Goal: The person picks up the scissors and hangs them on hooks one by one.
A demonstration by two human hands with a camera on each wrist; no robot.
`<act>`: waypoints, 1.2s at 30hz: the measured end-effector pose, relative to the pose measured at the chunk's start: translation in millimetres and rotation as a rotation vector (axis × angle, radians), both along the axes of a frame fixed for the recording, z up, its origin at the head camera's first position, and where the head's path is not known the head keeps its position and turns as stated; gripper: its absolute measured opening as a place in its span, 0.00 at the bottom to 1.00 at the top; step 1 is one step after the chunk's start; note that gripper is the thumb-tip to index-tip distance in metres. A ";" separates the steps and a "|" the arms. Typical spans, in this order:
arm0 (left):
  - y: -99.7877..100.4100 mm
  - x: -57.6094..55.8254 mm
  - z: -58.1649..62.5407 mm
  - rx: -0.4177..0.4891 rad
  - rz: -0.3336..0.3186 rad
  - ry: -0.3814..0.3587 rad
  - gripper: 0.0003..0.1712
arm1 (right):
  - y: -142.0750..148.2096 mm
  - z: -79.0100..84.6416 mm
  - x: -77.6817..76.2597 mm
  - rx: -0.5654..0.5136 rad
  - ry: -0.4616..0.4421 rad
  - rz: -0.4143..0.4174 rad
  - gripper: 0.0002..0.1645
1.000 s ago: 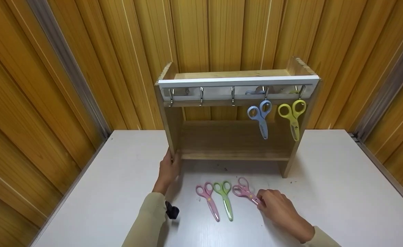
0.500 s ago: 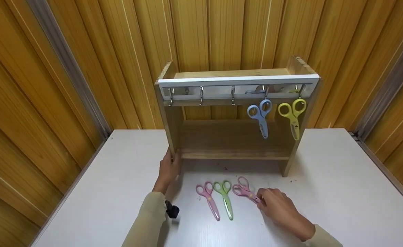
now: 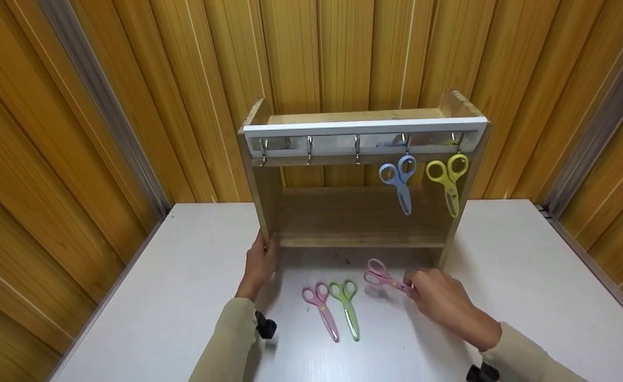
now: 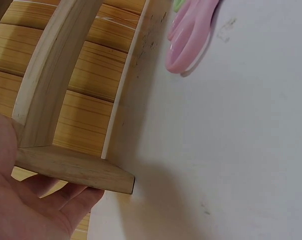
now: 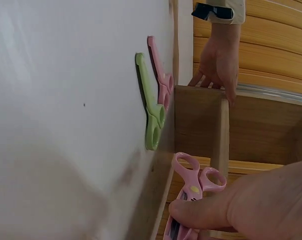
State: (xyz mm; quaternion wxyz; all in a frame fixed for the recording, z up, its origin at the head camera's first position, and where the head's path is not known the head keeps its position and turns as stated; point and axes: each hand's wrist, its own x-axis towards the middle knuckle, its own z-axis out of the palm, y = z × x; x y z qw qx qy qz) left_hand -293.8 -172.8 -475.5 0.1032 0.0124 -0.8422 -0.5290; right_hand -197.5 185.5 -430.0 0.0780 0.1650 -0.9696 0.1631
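Observation:
My right hand [image 3: 441,297] pinches pink scissors [image 3: 379,275] by the blade end, handle loops pointing away to the left, lifted over the table. In the right wrist view the thumb lies across the blades of these scissors [image 5: 191,187]. My left hand [image 3: 260,265] grips the lower left side panel of a wooden shelf [image 3: 361,241]; the left wrist view shows its fingers curled round the panel's edge [image 4: 75,170]. Green scissors [image 3: 348,310] and a second pair of pink scissors [image 3: 324,313] lie side by side on the table between the hands.
A metal hook rail [image 3: 332,143] runs across the shelf's top front. Blue scissors [image 3: 400,183] and yellow scissors [image 3: 449,183] hang from its two rightmost hooks; the other hooks hold nothing. The white table [image 3: 194,297] is enclosed by wood-patterned walls [image 3: 343,58].
My right hand has lifted the pink scissors off the table and carried them slightly forward and right. My left hand stays on the shelf's side panel.

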 end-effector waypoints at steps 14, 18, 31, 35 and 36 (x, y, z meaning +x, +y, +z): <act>-2.0 -2.4 -3.8 -0.033 0.011 0.000 0.34 | -3.8 56.0 -1.2 -0.006 0.143 0.047 0.08; -1.8 -3.0 -4.5 -0.028 0.015 -0.024 0.35 | -9.2 70.5 1.7 -0.055 0.163 0.046 0.09; -0.7 -2.2 -1.6 0.007 0.020 -0.054 0.35 | -24.9 100.2 8.1 -0.218 0.355 0.080 0.10; 0.3 -2.4 -1.2 0.006 0.022 -0.055 0.35 | -28.4 102.5 7.4 -0.287 0.396 0.090 0.10; 0.6 -2.3 -1.2 0.004 0.019 -0.051 0.36 | -29.2 102.9 6.7 -0.302 0.404 0.094 0.10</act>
